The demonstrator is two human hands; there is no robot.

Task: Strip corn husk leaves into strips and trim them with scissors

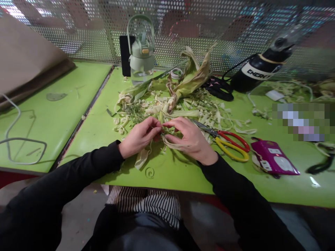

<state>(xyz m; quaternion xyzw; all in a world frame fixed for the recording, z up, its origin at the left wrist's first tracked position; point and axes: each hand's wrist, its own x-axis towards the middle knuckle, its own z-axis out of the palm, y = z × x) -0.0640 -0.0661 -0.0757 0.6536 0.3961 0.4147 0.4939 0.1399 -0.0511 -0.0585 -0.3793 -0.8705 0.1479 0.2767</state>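
The person's left hand (140, 137) and right hand (190, 138) meet fingertip to fingertip over the near middle of the green table (170, 174). Both come out of black sleeves. Between them they hold pale husk strips (142, 158). The left grip is narrow, thumb and fingers pinched on the strips, and one end trails down and curls toward the table's front edge. The right grip is also narrow, its thumb and forefinger closed on the same strips where the two hands touch, with more strands fanning out under its palm.

Just behind the hands lies a loose litter of husk scraps (199, 111). Farther back is a heap of whole corn husks (191, 76). Scissors (230, 143) with one red and one yellow handle lie just beside the right hand, blades pointing toward the scraps. Right of them rests a magenta device (273, 157).

At the back of the table a pale green water bottle (141, 48) stands upright with a black phone (125, 55) propped behind it. A black bottle (258, 69) lies tilted to the right. A perforated metal screen (91, 31) closes off the far side. On the neighbouring table to the left, a grey cable (15, 139) loops.
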